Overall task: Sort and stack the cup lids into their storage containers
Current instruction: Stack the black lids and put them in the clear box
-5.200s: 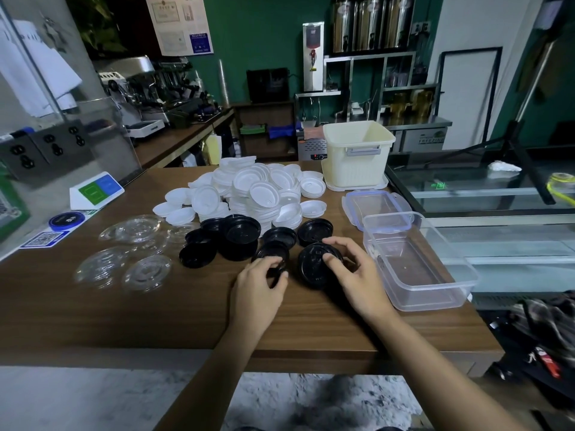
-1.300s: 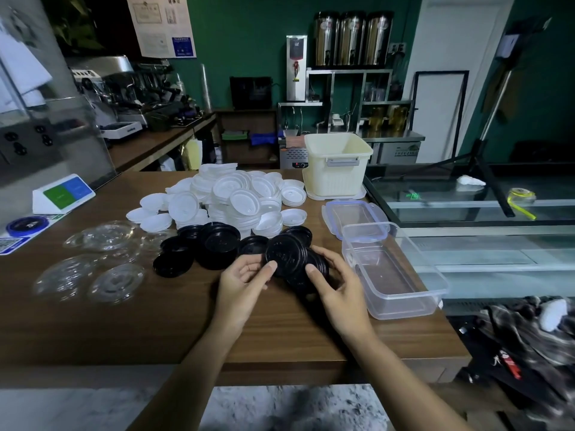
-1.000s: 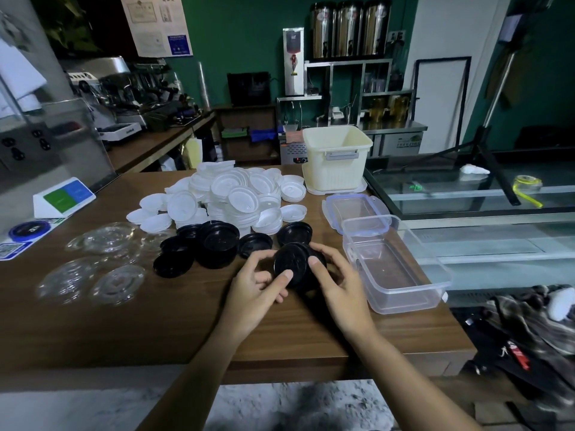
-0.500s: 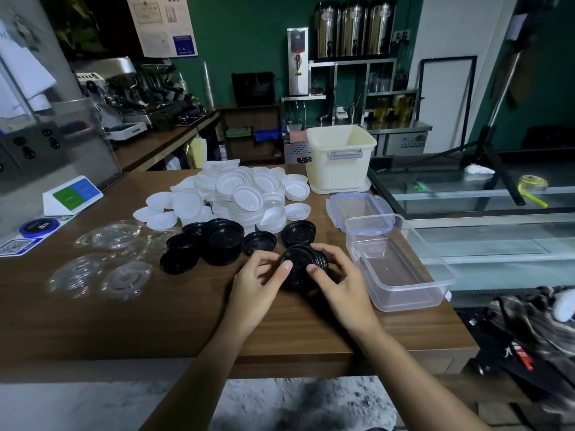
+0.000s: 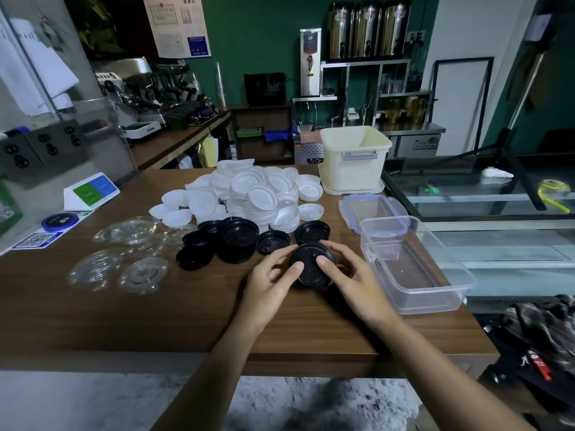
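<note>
Both hands gripped a small stack of black lids [image 5: 312, 265] on the wooden counter [image 5: 124, 318], the left hand [image 5: 270, 283] curled round its left side with the thumb on top, the right hand [image 5: 350, 283] round its right side. More black lids [image 5: 238, 239] lay just left and far of it, with a heap of white lids [image 5: 255, 194] beyond and clear lids [image 5: 124, 256] farther left. A clear plastic container [image 5: 413, 269] stood just right of the hands, and a cream bin [image 5: 354, 158] at the far edge.
</note>
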`<act>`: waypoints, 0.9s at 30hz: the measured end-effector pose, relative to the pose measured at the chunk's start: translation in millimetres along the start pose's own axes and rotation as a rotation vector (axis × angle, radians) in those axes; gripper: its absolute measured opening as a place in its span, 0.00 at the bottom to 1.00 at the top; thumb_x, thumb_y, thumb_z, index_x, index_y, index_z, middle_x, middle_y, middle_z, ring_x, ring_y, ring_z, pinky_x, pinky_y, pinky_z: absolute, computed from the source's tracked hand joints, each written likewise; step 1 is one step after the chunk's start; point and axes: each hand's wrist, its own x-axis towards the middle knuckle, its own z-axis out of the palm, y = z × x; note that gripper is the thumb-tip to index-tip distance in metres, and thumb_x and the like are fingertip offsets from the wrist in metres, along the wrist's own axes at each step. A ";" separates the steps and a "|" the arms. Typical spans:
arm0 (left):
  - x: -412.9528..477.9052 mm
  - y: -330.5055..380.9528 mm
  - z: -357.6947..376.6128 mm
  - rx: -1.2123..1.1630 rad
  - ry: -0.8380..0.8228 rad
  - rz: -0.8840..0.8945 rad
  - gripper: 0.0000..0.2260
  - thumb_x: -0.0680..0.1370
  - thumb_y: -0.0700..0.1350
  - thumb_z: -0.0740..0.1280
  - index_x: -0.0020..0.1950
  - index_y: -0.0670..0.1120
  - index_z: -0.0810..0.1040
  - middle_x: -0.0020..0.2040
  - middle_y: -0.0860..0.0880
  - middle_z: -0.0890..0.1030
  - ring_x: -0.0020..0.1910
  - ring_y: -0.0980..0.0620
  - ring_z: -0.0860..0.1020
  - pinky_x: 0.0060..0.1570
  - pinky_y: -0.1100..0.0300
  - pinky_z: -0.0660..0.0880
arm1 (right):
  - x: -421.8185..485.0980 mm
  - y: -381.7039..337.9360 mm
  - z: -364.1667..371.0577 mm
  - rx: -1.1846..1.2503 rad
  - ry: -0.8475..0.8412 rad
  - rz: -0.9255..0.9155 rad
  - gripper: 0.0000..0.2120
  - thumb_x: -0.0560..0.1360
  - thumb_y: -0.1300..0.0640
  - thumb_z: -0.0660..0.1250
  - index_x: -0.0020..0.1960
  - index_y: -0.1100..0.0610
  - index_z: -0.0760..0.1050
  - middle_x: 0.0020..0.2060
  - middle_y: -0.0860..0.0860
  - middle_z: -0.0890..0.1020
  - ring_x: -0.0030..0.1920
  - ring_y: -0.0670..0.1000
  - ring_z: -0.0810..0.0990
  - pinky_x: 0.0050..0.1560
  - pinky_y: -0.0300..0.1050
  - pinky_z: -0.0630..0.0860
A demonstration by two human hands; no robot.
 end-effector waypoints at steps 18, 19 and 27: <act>-2.7 -1.2 2.8 0.076 -0.095 0.037 0.18 0.80 0.41 0.73 0.70 0.50 0.80 0.61 0.54 0.85 0.62 0.50 0.83 0.64 0.53 0.78 | -3.8 8.0 -5.5 -0.006 0.057 -0.031 0.12 0.80 0.57 0.72 0.64 0.54 0.81 0.57 0.47 0.86 0.61 0.48 0.83 0.70 0.49 0.75; -2.7 -1.3 1.7 0.080 -0.103 0.037 0.20 0.79 0.41 0.74 0.71 0.51 0.80 0.61 0.54 0.85 0.62 0.49 0.83 0.64 0.53 0.79 | -4.1 7.9 -5.5 -0.006 0.051 -0.030 0.13 0.80 0.57 0.72 0.64 0.53 0.81 0.57 0.47 0.86 0.61 0.48 0.83 0.70 0.50 0.76; -1.6 -2.2 4.0 0.045 -0.059 0.046 0.19 0.78 0.37 0.74 0.67 0.52 0.81 0.57 0.54 0.86 0.55 0.51 0.85 0.55 0.61 0.80 | -2.9 8.4 -5.3 0.021 0.023 -0.034 0.14 0.80 0.58 0.72 0.65 0.52 0.80 0.58 0.48 0.86 0.61 0.49 0.83 0.64 0.41 0.76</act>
